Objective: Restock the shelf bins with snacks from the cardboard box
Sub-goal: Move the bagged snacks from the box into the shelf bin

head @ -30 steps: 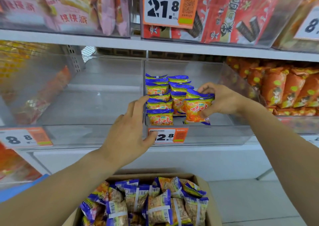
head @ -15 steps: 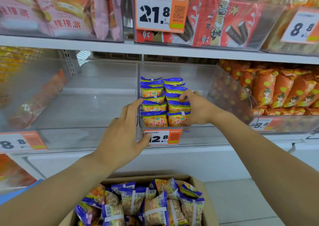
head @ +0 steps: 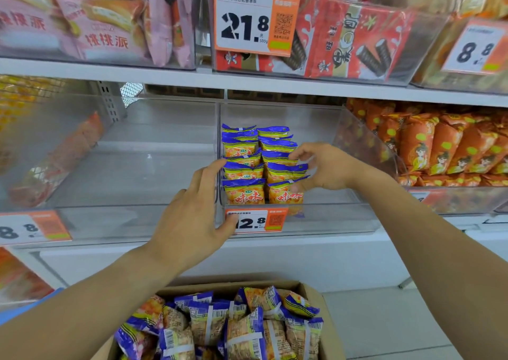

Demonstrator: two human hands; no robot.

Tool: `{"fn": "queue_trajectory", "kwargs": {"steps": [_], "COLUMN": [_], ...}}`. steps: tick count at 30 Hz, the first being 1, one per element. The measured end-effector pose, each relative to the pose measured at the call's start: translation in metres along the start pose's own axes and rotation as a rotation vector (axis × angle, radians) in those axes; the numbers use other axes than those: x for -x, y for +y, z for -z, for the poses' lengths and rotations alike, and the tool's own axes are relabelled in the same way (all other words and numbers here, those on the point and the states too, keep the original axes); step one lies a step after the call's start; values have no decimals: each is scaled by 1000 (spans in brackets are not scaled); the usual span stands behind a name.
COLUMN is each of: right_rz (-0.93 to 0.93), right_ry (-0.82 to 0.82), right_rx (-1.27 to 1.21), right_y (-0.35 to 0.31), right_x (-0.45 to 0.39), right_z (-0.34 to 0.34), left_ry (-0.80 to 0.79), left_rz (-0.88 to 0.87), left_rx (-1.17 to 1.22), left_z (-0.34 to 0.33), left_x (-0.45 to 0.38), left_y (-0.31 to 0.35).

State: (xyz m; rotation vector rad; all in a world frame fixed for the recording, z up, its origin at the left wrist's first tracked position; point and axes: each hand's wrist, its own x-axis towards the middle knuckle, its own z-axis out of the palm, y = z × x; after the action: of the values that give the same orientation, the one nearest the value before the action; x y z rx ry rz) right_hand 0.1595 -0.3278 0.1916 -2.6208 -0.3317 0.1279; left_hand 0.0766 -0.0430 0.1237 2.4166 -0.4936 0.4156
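Head view, left hand (head: 189, 222) fingers spread on bin (head: 330, 219) front, right hand (head: 327, 167) fingers loosely open beside stacked packets (head: 243, 192), box (head: 310, 291) below.

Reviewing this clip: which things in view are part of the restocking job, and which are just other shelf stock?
Part of the job:
- blue-and-yellow snack packets stacked in two rows
- clear plastic middle shelf bin
- open brown cardboard box of matching packets
- left hand at the bin front
- right hand by the right row

Just shelf stock:
- orange snack bags
- red wafer-roll packs
- pink pie packs
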Motion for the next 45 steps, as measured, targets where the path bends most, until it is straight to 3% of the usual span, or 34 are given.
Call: {"fn": "queue_trajectory", "kwargs": {"steps": [5, 8, 12, 20, 30, 40, 42, 45], "right_rz": [151, 240, 233, 217, 174, 208, 224, 283], "right_ry": [276, 180, -5, -31, 11, 50, 107, 208], "right_rx": [-128, -140, 32, 378, 137, 101, 70, -37], "right_y": [-27, -51, -64, -66, -62, -60, -60, -69], "right_x": [-2, -5, -17, -31, -27, -18, -12, 5], "right_z": [8, -3, -25, -44, -38, -33, -22, 1], "left_ry": [-4, -4, -15, -24, -33, -45, -1, 186], "left_rz": [7, 6, 6, -12, -24, -48, -60, -143], "left_rx": [1, 2, 11, 10, 6, -16, -36, -61], "left_z": [0, 0, 3, 7, 9, 13, 15, 21], "left_x": [0, 0, 2, 4, 4, 6, 7, 8], "left_y": [2, 3, 2, 1, 4, 6, 7, 12]}}
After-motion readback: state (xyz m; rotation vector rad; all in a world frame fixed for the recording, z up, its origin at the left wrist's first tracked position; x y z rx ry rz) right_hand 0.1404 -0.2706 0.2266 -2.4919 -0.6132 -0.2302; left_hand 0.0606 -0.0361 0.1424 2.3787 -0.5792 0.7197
